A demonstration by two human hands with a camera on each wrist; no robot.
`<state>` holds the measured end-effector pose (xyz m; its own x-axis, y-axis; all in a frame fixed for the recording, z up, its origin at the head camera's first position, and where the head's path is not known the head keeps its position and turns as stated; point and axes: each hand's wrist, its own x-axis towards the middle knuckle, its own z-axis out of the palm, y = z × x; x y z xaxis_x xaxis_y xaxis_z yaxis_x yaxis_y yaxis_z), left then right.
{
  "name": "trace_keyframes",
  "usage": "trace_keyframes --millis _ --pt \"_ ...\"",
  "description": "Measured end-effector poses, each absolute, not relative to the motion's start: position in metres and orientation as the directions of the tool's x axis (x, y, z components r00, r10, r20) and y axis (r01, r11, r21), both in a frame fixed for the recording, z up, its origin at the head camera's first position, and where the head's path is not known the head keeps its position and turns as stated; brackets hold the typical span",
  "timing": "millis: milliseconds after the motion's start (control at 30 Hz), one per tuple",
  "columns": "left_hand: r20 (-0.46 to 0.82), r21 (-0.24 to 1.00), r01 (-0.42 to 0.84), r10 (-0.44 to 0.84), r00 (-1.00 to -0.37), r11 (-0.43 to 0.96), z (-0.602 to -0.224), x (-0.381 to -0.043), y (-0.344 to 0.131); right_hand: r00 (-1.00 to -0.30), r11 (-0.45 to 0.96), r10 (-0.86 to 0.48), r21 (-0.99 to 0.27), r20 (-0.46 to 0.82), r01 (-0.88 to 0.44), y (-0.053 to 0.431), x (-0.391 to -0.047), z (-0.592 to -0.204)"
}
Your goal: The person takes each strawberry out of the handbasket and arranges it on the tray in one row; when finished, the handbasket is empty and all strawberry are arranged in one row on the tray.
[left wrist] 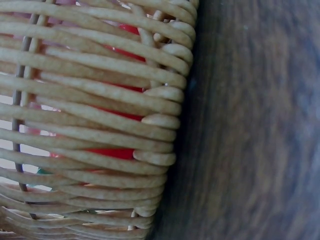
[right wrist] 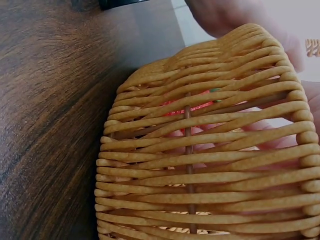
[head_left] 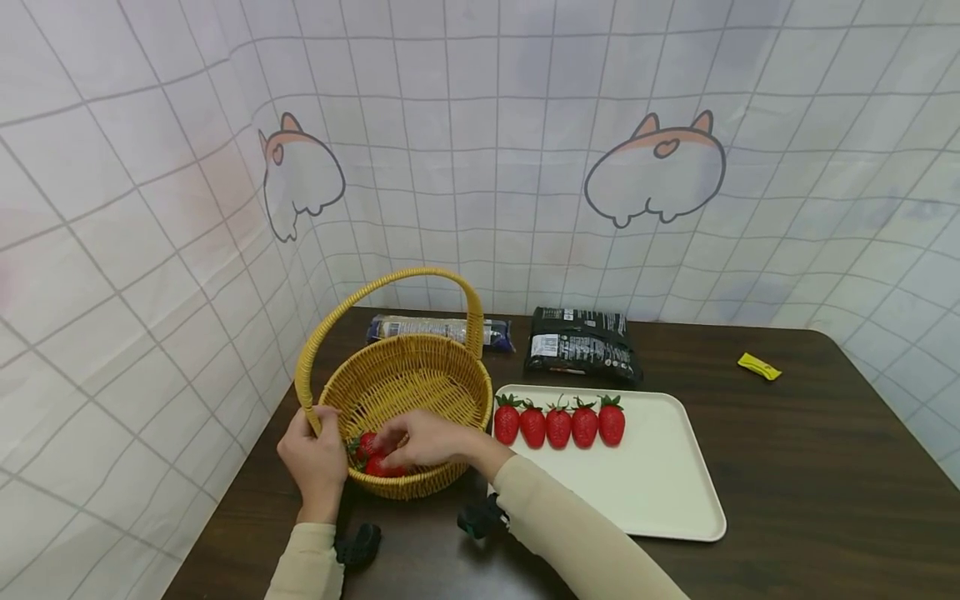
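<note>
1. Currently, I see the work as partway along: five strawberries [head_left: 558,427] lie in a neat row along the far side of the tray [head_left: 660,475], while at least two loose berries [head_left: 384,468] sit in the near left part of the basket [head_left: 408,486]. Those are what I judge is left to deal with; the right hand hides that spot, so I cannot count them surely.
2. My left hand [head_left: 313,457] has its fingers curled round the basket's rim at the foot of the handle, gripping it.
3. My right hand [head_left: 423,440] reaches over the near rim with bent fingers, right at the loose berries. I cannot tell whether it has pinched one or only touches.
4. The basket is a round, yellow-tan weave with a tall wrapped hoop; from both wrists I catch red through gaps between its smooth strands.
5. The strawberries are plump red cones with green leafy caps, caps pointing away from me. The tray is flat, cream and round-cornered, with plenty of bare surface nearest me.
6. Behind lie a crinkled black packet [head_left: 581,343] and a long wrapped pack [head_left: 427,327]; a small yellow sachet [head_left: 759,367] rests right on the dark, wood-grained counter [head_left: 795,467].
</note>
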<state>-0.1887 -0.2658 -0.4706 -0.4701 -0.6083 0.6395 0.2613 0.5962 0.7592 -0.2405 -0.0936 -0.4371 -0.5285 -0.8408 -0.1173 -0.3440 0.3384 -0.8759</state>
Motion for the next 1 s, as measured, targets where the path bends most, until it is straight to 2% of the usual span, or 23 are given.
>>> trace_keyframes --millis 133,433,1000 --pt "0.640 0.759 0.264 -0.607 -0.471 0.595 -0.4709 -0.1886 -0.2652 -0.516 0.377 -0.842 -0.855 -0.157 -0.355 -0.0943 -0.2409 -0.4372" --pt "0.646 0.755 0.274 -0.603 -0.468 0.596 -0.4705 -0.1890 -0.2658 -0.471 0.407 -0.866 -0.781 -0.167 -0.473 -0.0966 -0.2411 -0.4371" --pt "0.646 0.753 0.262 -0.604 -0.466 0.604 -0.4700 -0.1880 -0.2661 -0.472 0.433 -0.859 -0.774 -0.198 -0.463 -0.0963 -0.2413 -0.4368"
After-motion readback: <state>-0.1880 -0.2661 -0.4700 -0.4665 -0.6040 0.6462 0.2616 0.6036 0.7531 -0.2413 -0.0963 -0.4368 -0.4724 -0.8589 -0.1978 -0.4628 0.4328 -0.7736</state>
